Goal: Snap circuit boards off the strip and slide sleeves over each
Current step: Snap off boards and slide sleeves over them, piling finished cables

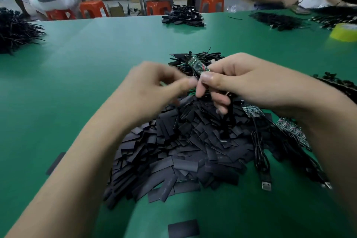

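My right hand pinches a small green circuit board between thumb and forefinger, holding it up over the table; a black cable hangs from it down through the fingers. My left hand is blurred just left of the board, fingers curled, thumb tip close to my right thumb; whether it holds anything I cannot tell. Below both hands lies a big heap of flat black sleeves. More circuit boards on a strip and one loose board lie under my right wrist.
Black cables with USB plugs lie right of the heap. Finished cable piles sit on the green table, with more bundles at far left and right. A yellow tape roll is at the right. People work at the far edge.
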